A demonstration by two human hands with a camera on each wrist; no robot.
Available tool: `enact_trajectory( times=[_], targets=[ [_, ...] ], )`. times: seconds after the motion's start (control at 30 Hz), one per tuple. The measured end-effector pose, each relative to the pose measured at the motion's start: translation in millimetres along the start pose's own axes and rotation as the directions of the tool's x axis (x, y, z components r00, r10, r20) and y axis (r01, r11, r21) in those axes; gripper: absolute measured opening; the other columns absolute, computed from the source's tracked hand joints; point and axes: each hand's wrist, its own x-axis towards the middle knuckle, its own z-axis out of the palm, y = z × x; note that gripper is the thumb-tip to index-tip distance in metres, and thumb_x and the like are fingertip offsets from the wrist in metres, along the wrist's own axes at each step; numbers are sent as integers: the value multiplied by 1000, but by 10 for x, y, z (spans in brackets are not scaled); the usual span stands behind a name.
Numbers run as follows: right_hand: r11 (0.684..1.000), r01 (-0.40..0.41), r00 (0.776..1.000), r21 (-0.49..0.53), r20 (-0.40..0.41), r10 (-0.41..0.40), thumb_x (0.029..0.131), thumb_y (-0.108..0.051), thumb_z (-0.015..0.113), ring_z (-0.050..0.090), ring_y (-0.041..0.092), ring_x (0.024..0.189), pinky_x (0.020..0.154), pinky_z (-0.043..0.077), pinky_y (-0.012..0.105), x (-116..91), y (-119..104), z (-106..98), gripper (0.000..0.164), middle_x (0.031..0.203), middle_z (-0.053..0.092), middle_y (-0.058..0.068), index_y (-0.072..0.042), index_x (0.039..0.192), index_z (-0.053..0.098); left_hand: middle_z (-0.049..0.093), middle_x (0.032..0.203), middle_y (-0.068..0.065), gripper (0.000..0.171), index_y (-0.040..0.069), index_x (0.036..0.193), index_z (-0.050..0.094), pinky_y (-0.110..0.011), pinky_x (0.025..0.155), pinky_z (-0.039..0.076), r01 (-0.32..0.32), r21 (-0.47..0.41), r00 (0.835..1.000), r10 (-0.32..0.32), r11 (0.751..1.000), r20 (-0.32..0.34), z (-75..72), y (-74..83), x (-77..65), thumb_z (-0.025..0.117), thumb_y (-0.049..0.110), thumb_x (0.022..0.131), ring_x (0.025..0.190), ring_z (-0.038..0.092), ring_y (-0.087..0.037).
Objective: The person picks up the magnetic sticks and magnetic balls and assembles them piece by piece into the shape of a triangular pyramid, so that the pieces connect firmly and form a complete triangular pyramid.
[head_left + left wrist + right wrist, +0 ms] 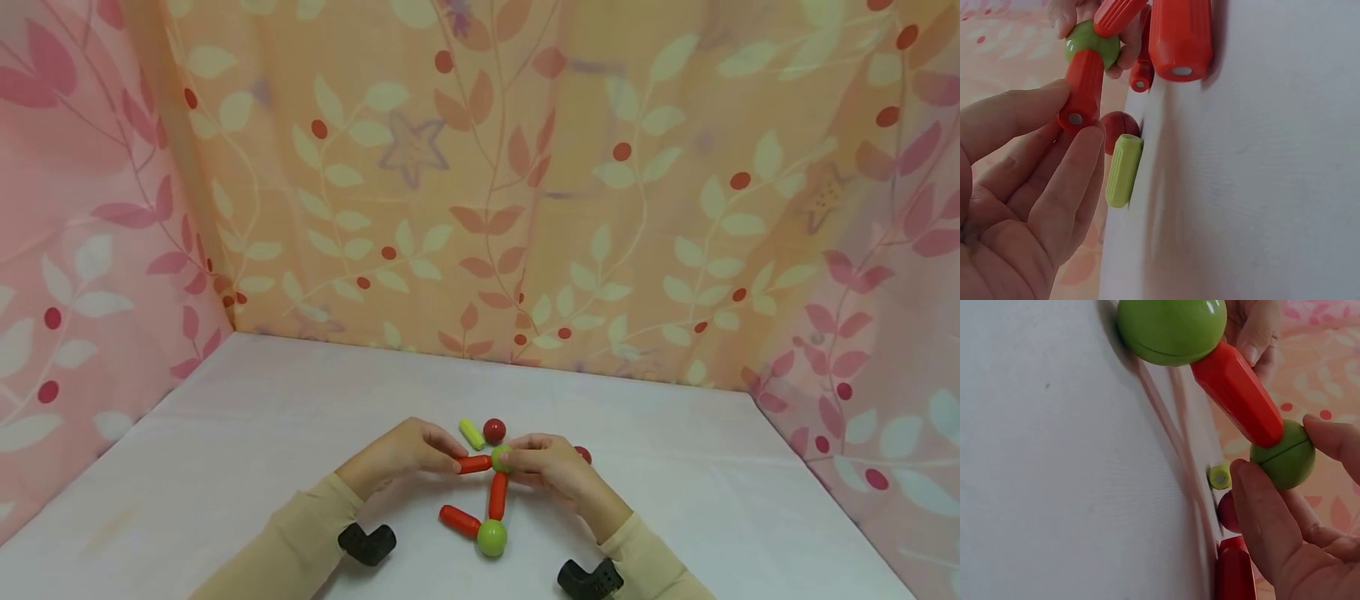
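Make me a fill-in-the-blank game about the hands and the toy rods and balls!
1. The left hand pinches a rod coloured ____.
2. The green piece in the right hand is a ____.
3. The ball beside the yellow-green rod is ____.
4. The green ball nearest the person touches ____ red rods.

Missing words: red; ball; red; two.

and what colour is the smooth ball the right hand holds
Green ball; right wrist view shows it best.
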Motion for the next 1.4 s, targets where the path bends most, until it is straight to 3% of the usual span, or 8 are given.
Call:
enact_trajectory(
  times=[0.27, 0.67, 0.97, 1.07, 1.2, 1.4],
  targets=[
    [999, 13, 997, -48, 72, -9, 87, -19, 74, 69, 12, 90, 89, 58, 33, -9, 23, -56, 43, 102, 74, 2, 6, 122, 65, 75, 95, -1, 17, 9, 97, 79, -27, 76, 48, -6, 1, 999, 6, 1000, 34, 58, -3, 24, 80, 10, 80, 93, 59, -17],
    [997, 6, 996, -81, 88, 1, 86, -19, 77, 71, 13, 92, 90, 58, 35, -26, -1, -109, 44, 109, 75, 7, 4, 122, 67, 76, 93, -2, 16, 9, 96, 79, -26, 75, 50, -11, 13, 1000, 10, 1000, 20, 80, -4, 43, 81, 10, 80, 90, 61, -16],
    [967, 19, 998, -255, 63, -3, 84, -21, 79, 68, 12, 89, 86, 58, 33, -40, -38, -145, 35, 108, 74, 5, -2, 113, 74, 74, 93, 3, 14, 12, 95, 80, -28, 79, 46, -17, 47, 999, 15, 999, 35, 90, 25, 72, 80, 13, 81, 97, 56, -16],
    [960, 22, 998, -279, 57, -7, 83, -19, 81, 67, 11, 89, 84, 57, 30, -32, -33, -157, 32, 114, 72, 6, -3, 110, 75, 74, 93, 3, 14, 12, 96, 80, -28, 80, 45, -37, 69, 998, 34, 997, 44, 56, 42, 115, 79, 16, 82, 96, 57, -15],
    [956, 28, 998, -292, 59, -11, 81, -18, 82, 67, 11, 89, 83, 57, 29, -13, -14, -182, 32, 115, 71, 6, -3, 109, 76, 75, 97, 2, 22, 11, 102, 78, -30, 85, 51, -55, 72, 998, 56, 996, -2, 3, 90, 225, 80, 19, 82, 94, 62, -13],
    [951, 35, 998, -309, 64, -16, 83, -15, 81, 66, 11, 85, 82, 58, 31, -27, -18, -190, 31, 111, 72, 6, -2, 110, 75, 74, 108, 3, 30, 12, 111, 75, -45, 101, 47, -71, 67, 995, 75, 995, -62, -33, 133, 403, 79, 22, 83, 107, 61, -16]
  ],
)
